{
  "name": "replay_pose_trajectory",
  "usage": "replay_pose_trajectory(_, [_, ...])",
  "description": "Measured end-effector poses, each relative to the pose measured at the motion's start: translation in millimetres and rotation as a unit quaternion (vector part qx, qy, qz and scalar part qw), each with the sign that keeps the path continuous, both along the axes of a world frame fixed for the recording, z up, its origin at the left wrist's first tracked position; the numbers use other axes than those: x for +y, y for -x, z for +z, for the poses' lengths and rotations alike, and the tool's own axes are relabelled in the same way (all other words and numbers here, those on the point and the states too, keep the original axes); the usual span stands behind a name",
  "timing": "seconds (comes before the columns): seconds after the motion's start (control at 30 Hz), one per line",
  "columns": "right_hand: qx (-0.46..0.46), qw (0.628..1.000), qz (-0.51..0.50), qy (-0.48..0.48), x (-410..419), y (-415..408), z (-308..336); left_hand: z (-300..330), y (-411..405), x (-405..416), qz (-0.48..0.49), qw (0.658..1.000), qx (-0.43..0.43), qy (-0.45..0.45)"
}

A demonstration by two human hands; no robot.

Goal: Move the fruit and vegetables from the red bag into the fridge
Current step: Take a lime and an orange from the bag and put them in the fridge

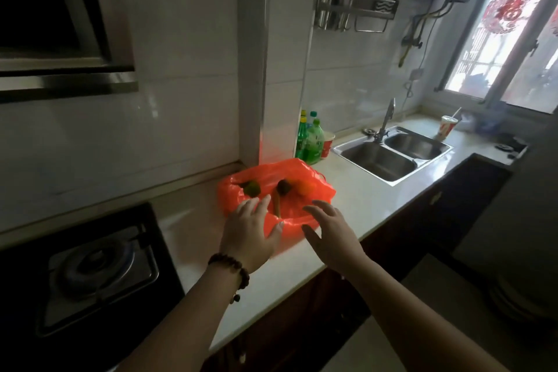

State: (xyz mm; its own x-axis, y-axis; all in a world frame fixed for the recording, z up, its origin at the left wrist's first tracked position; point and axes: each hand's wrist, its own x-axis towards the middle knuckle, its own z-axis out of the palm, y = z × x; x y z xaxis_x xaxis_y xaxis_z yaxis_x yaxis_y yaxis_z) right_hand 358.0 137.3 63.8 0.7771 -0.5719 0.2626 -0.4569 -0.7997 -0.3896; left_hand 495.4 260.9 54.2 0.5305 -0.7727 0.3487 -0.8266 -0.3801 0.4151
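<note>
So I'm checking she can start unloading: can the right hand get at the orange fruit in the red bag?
Probably yes. The right hand hovers open just short of the red bag, whose mouth lies spread wide, and the orange fruit sits uncovered on the hand's side, with nothing between them.

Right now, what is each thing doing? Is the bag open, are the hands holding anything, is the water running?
red bag: open, lying on the counter, produce inside
left hand: open, fingers spread at the bag's near edge, holding nothing
right hand: open, reaching toward the bag, holding nothing
faucet: no water seen running
sink: both basins look empty
gas burner: no flame
green bottles: upright, capped
</note>
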Motion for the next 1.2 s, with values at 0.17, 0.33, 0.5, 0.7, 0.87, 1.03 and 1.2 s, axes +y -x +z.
replay_pose_trajectory(0.17, [-0.005, 1.000, -0.008, -0.016, -60, -41, -11, -19, -41, -61, 0.009, 0.999, 0.031, -0.015])
replay_pose_trajectory(0.33, [0.021, 0.999, -0.029, -0.037, -112, -53, -34, -37, -61, -113, 0.000, 0.998, 0.050, -0.036])
replay_pose_trajectory(0.5, [0.031, 0.997, -0.018, -0.062, -166, -72, -53, -62, -76, -161, 0.005, 0.997, 0.058, -0.058])
replay_pose_trajectory(0.7, [0.021, 0.996, 0.027, -0.079, -235, -114, -77, -93, -92, -216, 0.032, 0.994, 0.067, -0.078])
replay_pose_trajectory(0.87, [0.058, 0.988, 0.127, -0.067, -284, -154, -104, -119, -115, -271, 0.066, 0.986, 0.094, -0.124])
replay_pose_trajectory(1.03, [0.123, 0.973, 0.189, -0.058, -334, -191, -128, -148, -134, -323, 0.112, 0.972, 0.120, -0.169])
replay_pose_trajectory(1.2, [0.155, 0.969, 0.171, -0.092, -378, -210, -151, -163, -147, -362, 0.140, 0.952, 0.139, -0.233])
